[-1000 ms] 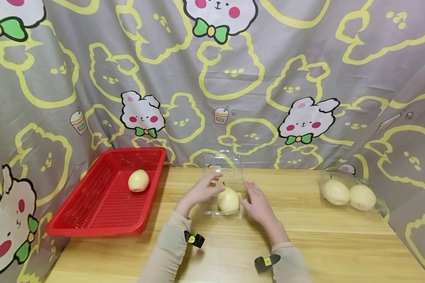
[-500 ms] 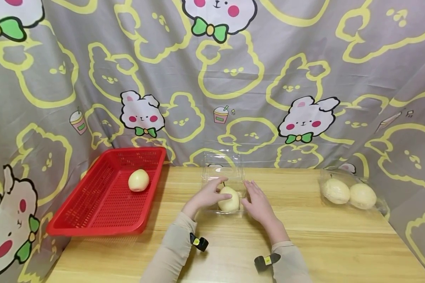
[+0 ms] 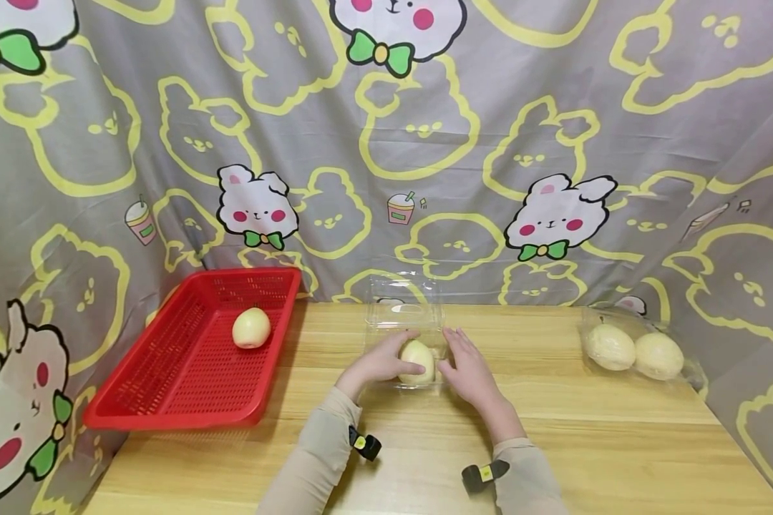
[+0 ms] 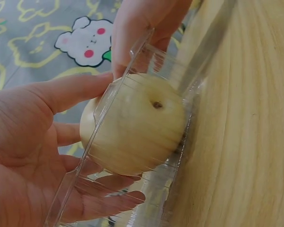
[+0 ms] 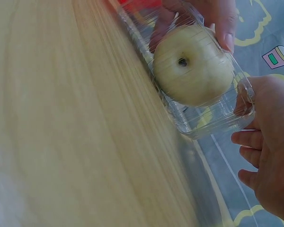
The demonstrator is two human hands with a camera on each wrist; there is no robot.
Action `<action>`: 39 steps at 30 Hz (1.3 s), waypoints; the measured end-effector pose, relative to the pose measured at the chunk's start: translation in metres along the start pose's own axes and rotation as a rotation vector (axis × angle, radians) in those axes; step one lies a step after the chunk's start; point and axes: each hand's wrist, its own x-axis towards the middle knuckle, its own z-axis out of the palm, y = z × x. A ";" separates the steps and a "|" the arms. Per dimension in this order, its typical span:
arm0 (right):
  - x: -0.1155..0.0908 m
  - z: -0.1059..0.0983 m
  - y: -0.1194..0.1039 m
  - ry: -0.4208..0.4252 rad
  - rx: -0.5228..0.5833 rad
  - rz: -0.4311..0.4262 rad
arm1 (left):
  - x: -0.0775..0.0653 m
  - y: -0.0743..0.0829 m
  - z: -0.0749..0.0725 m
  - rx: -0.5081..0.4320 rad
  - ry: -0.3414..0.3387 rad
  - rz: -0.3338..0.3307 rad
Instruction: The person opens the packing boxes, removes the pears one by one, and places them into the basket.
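Note:
A pale yellow pear (image 3: 417, 363) sits in the near part of an open clear plastic clamshell box (image 3: 404, 315), whose lid stands up at the back. My left hand (image 3: 380, 360) grips the pear from the left, thumb on the near side and fingers behind it. In the left wrist view the pear's (image 4: 137, 123) dark-pitted end shows through the plastic wall. My right hand (image 3: 472, 372) holds the box's right side, with the thumb at its rim. The right wrist view shows that hand (image 5: 274, 146) at the box's corner, its fingers bent outside the wall.
A red plastic basket (image 3: 167, 415) stands at the left with one pear (image 3: 252, 328) inside. At the far right of the wooden table (image 3: 592, 443) is another clear box (image 3: 645, 330) with two pears (image 3: 659, 356). A patterned curtain (image 3: 335, 143) closes off the back and sides.
My left hand has moved right and slightly down from above the box's left side onto the pear, its fingers now around it. The right hand has stayed in place.

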 end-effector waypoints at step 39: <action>-0.001 0.000 -0.002 -0.009 0.017 0.026 | 0.001 0.000 0.007 0.028 0.050 -0.044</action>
